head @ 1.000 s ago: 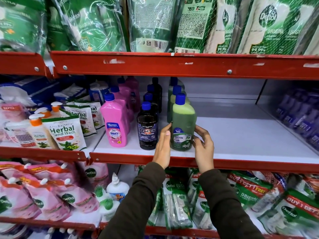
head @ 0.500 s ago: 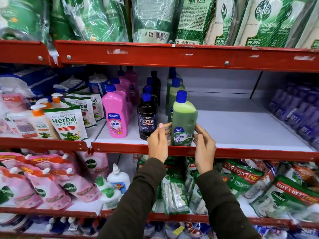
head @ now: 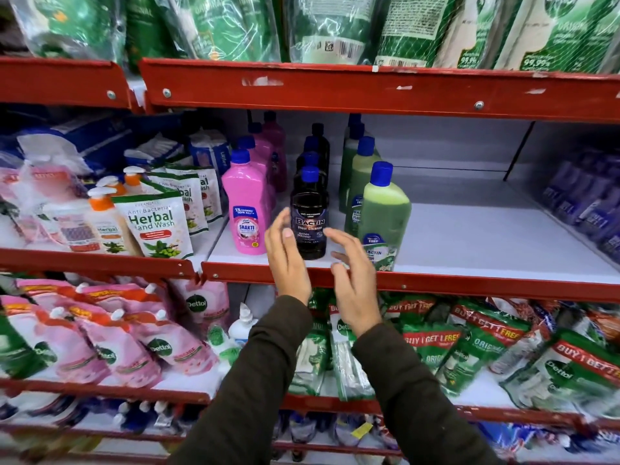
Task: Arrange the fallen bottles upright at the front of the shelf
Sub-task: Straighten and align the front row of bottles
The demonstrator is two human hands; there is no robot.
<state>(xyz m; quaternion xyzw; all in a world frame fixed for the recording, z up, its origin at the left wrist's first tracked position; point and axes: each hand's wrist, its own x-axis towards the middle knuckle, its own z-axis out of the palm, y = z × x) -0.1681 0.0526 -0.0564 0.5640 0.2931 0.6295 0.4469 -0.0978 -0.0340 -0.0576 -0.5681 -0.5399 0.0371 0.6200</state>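
A green Bactin bottle (head: pixel 385 216) with a blue cap stands upright at the front edge of the white shelf (head: pixel 469 250). Left of it a black Bactin bottle (head: pixel 309 216) and a pink Shakti bottle (head: pixel 245 213) also stand upright at the front, each heading a row of like bottles behind it. My left hand (head: pixel 287 260) hovers open in front of the black bottle. Just left of the green bottle's base is my right hand (head: pixel 352 273), open and holding nothing.
Herbal hand wash pouches (head: pixel 157 226) and pump bottles fill the shelf to the left. Purple packs (head: pixel 583 203) line the right side. Dettol refill pouches (head: pixel 469 350) crowd the lower shelf, and green packs hang above the red shelf lip (head: pixel 335 92).
Both hands have let go of the green bottle, which now stands by itself at the shelf front. They have shifted left, toward the black bottle.
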